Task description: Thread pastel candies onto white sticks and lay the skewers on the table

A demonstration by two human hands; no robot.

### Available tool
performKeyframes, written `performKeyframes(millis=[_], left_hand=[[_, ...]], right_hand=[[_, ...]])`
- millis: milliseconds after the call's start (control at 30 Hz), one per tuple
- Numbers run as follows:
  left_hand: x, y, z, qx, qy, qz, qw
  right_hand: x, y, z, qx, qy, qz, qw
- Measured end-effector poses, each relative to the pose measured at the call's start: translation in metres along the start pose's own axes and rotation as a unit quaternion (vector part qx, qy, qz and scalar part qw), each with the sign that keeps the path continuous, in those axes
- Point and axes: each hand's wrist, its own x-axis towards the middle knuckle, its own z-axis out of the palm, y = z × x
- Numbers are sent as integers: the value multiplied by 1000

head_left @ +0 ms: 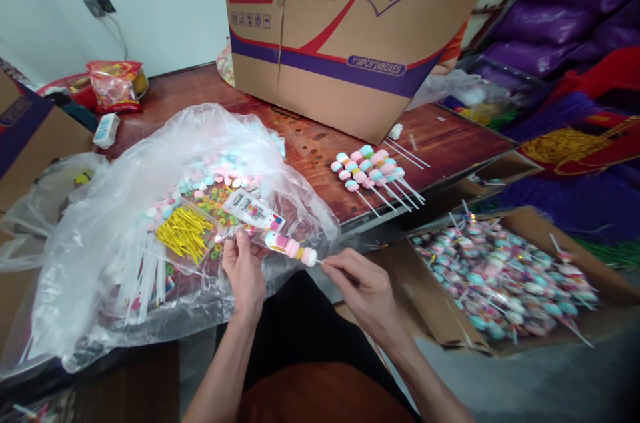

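Observation:
My left hand [246, 271] is closed, its thumb and fingers pinching the end of a clear printed candy wrapper [231, 232]. My right hand [364, 289] pinches the thin white stick of a marshmallow skewer [295, 250], which lies partly inside that wrapper. Pink and white marshmallows show on the skewer, with a yellow-orange piece between them. Just beyond my left hand are a stack of flat printed wrappers [254, 208], a bundle of yellow twist ties [185, 232] and loose ring-shaped candies [216, 194]. White sticks [145, 273] lie at the left on the plastic sheet [85, 263].
Several assembled marshmallow skewers [367, 168] lie at the table's right edge. A large cardboard carton [320, 29] stands behind them. At lower right, an open box [440, 329] holds many wrapped skewers. A red snack bag [115, 86] sits at the back left.

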Motion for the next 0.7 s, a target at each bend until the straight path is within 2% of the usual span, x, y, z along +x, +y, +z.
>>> performKeyframes(millis=[67,267,433,600,700], left_hand=[[1,-1,0,-2,0,0,1000],[-1,1,0,23,-45,-25,998],[-7,3,0,5,-63,-35,997],[-15,4,-1,58,-128,-104,985],[-14,7,-3,58,-137,-142,979]], right_hand=[[-1,0,0,-7,1,-3,1000],[3,-3,1,-2,-10,-15,1000],[1,-5,11,-61,-8,-43,997],[-2,0,21,-160,-11,-93,983],[-1,1,19,-196,-33,-118,973]])
